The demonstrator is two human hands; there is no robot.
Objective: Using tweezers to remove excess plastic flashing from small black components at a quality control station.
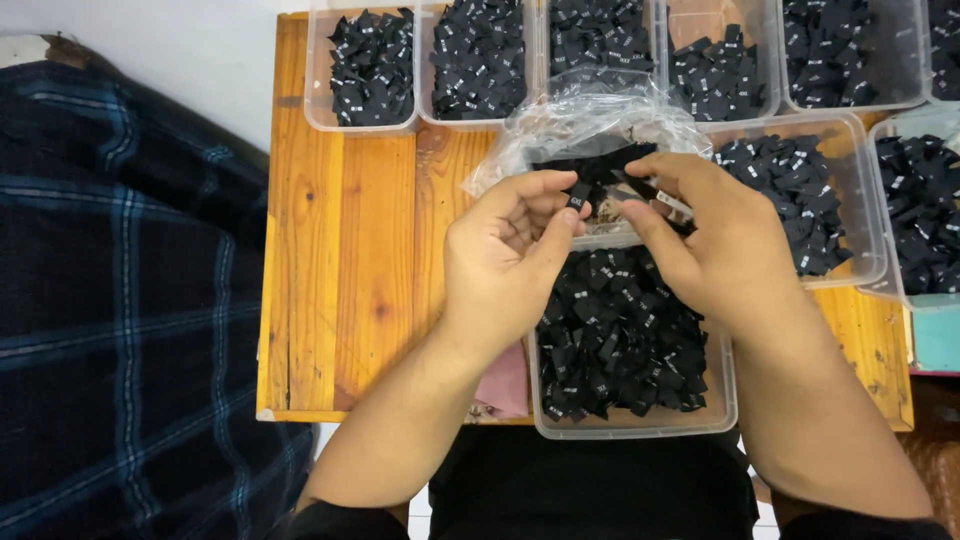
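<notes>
Black woven labels (615, 335), small and folded, each with tiny white marks, fill a clear plastic tub (640, 425) at the near edge of the wooden table (350, 250).

Head view, looking straight down. Left hand (505, 255) above the near tub, thumb and forefinger pinched shut on a single black label (579, 194); remaining fingers curled loosely inward. Right hand (715, 235) just beside it, fingers closed around a small bunch of black labels (650, 190), ends sticking out toward the left hand. Both hands sit over the far rim of the near tub, nearly touching at the fingertips.

Directly behind the hands: a crumpled clear plastic bag (590, 125) with more black labels inside, lying between the near tub and the back row.

Back row along the far table edge: several clear tubs (370, 70) side by side, each holding loose black labels. Another tub (810, 190) to the right of the hands, same contents, partly under the right wrist. A further tub (920, 210) at the right frame edge.

Pink cloth (503, 385) peeks out under the left forearm, against the near tub's left wall.

Left of the table: dark blue plaid fabric (120, 300) covers the left of the frame.
</notes>
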